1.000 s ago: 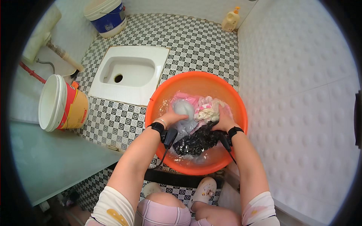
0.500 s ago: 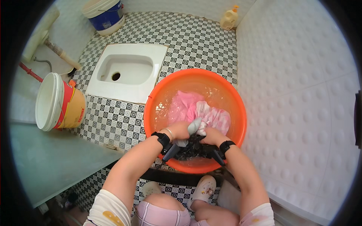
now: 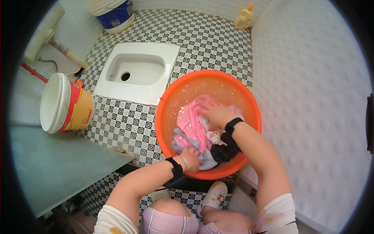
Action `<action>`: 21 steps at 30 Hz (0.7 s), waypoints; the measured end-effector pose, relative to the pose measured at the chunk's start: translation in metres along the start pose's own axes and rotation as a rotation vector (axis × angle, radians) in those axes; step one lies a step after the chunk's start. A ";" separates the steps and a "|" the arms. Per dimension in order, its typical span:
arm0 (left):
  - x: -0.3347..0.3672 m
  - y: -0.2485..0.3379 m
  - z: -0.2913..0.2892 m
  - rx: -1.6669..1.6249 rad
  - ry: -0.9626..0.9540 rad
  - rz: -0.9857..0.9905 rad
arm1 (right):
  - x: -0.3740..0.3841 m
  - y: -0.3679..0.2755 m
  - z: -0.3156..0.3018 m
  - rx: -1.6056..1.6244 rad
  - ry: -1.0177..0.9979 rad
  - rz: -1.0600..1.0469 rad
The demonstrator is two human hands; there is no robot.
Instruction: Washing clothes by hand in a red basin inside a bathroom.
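A round orange basin [image 3: 255, 117] holds water and wet clothes. In its middle lies a bright pink garment [image 3: 193, 121], partly under water. My right hand [image 3: 219, 116] rests on the far part of this garment, its fingers stretched out. At the near left rim my left hand [image 3: 191, 159] lies with spread fingers on a grey-blue cloth [image 3: 208, 160]. Beside that, toward the right, sits a bunched black cloth [image 3: 223, 153]. A white patterned cloth [image 3: 213, 136] shows between the pink and black ones. Each wrist wears a black strap with a small device.
A white squat toilet [image 3: 169, 62] is set in the patterned tile floor, left of the basin. A yellow-red bucket [image 3: 80, 109] lies tilted at the left, near a glass panel [image 3: 58, 163]. Another bucket [image 3: 117, 17] and a pump bottle [image 3: 244, 18] stand farther back. A white wall [image 3: 304, 97] rises at the right.
My hands were close together over the black cloth and have moved apart. The right went up onto the pink garment, the left down to the near rim. More grey-blue cloth shows.
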State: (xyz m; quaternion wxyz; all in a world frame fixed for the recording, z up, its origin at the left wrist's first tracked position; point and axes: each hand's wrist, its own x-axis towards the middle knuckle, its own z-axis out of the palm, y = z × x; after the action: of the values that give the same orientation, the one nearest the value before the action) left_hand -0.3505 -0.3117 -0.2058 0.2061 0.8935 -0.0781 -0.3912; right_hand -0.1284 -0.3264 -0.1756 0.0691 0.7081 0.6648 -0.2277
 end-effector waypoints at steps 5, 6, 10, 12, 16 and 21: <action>0.010 -0.014 0.015 0.102 0.058 -0.168 | 0.034 -0.020 0.004 -0.160 -0.358 0.084; 0.010 -0.018 0.016 0.100 0.054 -0.176 | 0.030 -0.021 0.004 -0.203 -0.361 0.073; 0.011 -0.038 -0.001 0.017 -0.007 -0.294 | 0.018 -0.013 0.020 -0.055 -0.474 0.192; 0.011 -0.039 -0.026 -0.111 0.010 -0.233 | -0.010 0.008 0.041 0.028 -0.405 0.217; 0.015 -0.068 -0.036 -0.557 0.286 -0.306 | -0.046 -0.008 0.039 0.146 -0.471 0.104; 0.014 -0.069 -0.049 -0.478 0.713 -0.327 | -0.074 -0.039 0.021 0.280 -0.702 0.093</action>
State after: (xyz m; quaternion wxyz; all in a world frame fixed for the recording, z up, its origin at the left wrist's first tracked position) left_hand -0.3067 -0.2383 -0.2147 0.3561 0.9003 0.2322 -0.0938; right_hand -0.1716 -0.3980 -0.1555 0.2053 0.6190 0.5302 -0.5418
